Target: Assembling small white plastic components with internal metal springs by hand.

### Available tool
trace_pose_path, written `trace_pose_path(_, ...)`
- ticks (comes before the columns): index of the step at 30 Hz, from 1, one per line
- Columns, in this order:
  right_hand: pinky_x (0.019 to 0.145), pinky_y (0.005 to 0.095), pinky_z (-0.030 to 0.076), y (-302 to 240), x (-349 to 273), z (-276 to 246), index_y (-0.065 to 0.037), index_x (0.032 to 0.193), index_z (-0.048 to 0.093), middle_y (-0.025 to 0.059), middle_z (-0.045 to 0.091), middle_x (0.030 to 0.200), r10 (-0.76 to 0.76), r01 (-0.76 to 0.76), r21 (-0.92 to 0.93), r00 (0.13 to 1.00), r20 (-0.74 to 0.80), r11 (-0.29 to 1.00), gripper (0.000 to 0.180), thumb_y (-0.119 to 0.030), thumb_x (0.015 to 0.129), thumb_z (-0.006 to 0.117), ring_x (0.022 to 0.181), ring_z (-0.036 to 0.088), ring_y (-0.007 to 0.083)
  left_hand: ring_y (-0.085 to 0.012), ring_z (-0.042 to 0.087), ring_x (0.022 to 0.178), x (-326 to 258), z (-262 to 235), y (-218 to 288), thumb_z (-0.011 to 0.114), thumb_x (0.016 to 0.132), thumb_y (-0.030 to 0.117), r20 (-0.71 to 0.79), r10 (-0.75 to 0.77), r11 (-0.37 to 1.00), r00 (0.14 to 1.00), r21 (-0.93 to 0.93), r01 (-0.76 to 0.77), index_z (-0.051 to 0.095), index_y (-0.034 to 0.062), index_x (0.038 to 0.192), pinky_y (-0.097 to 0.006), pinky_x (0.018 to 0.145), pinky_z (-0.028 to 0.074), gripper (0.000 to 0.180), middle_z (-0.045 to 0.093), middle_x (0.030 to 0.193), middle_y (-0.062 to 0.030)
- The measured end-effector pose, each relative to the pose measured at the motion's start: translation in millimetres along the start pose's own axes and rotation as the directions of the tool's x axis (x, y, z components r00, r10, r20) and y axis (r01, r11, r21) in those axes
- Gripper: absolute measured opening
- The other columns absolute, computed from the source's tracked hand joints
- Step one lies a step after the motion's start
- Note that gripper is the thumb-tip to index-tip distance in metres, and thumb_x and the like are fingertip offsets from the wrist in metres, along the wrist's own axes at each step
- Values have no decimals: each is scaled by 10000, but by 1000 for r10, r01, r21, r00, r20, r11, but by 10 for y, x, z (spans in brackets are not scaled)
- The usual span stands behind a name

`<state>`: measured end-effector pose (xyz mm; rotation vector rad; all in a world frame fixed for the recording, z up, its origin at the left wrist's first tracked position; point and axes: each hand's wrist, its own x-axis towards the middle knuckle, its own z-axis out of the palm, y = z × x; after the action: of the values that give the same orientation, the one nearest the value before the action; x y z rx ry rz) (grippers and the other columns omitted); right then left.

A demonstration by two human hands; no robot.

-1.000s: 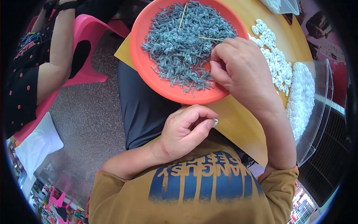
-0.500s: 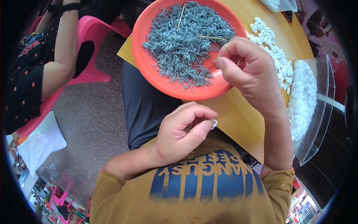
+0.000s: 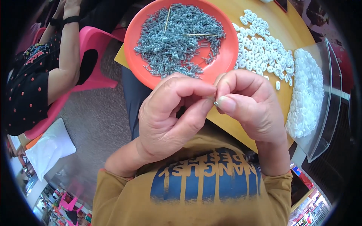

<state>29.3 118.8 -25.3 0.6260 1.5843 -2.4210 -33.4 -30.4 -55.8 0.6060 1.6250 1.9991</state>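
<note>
My left hand (image 3: 171,113) and my right hand (image 3: 250,103) meet fingertip to fingertip in front of my chest, both closed in a pinch. A tiny grey metal spring (image 3: 215,103) shows between the right thumb and the left fingertips. The small white plastic piece in my left fingers is now mostly hidden by them. Just beyond my hands lies a red-orange round basin (image 3: 132,60) heaped with small grey coil springs (image 3: 166,47). Two thin yellowish sticks rest on the springs.
Loose white oval pieces (image 3: 260,49) spread over the yellow table (image 3: 233,128) right of the basin. A clear plastic tray (image 3: 327,113) at the right holds many more. Another person's arm (image 3: 64,75) and a pink chair (image 3: 96,73) are at the left, near a white bag (image 3: 52,145).
My right hand has come from the basin's edge down and left to meet my left hand, which rose. The white piece has gone from sight between the fingers. The view shifted slightly.
</note>
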Motion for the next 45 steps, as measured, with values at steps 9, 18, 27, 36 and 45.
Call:
trace_pose_path(9, 526, 144, 344, 207, -115, -183, -31, 794, 573, -59, 511, 702, 3, -2, 109, 1000, -13, 994, 51, -79, 799, 591, 613, 423, -6, -112, 487, 556, 0, 102, -82, 625, 696, -89, 113, 170, 955, 979, 224, -192, 581, 27, 857, -220, 498, 379, 203, 541, 682, -39)
trace_pose_path(18, 568, 153, 352, 403, -215, -310, -40, 783, 566, -44, 517, 719, 87, -82, 184, 996, -23, 979, 41, -67, 775, 596, 650, 432, 14, -143, 506, 531, 10, 144, -179, 656, 671, -65, 330, 266, 812, 906, 430, -395, 567, 32, 799, -244, 471, 397, 183, 542, 651, -46)
trace_pose_path(27, 624, 172, 387, 393, -274, -307, -23, 842, 582, -32, 537, 749, 36, -21, 162, 995, -90, 987, 78, -90, 801, 582, 684, 463, 25, -67, 504, 549, -43, 207, -188, 631, 706, -43, 181, -54, 912, 982, 408, -25, 533, 20, 768, -198, 482, 402, 132, 532, 674, -30)
trace_pose_path(36, 657, 178, 435, 447, -344, -366, -1, 879, 585, 8, 592, 812, -92, 115, 210, 989, -118, 971, 117, -102, 822, 600, 750, 526, 41, -47, 510, 608, -72, 286, -223, 579, 782, -28, 157, -113, 977, 981, 198, 81, 545, -6, 867, -180, 525, 425, 93, 531, 752, -28)
trace_pose_path(45, 662, 205, 394, 369, -378, -284, -7, 802, 564, 41, 546, 801, -102, 142, 310, 985, -142, 940, 62, -55, 780, 597, 730, 487, 81, -63, 535, 652, -125, 232, -191, 507, 852, 13, 264, -295, 893, 918, -264, 363, 512, -21, 1040, -166, 592, 436, 191, 543, 839, -40)
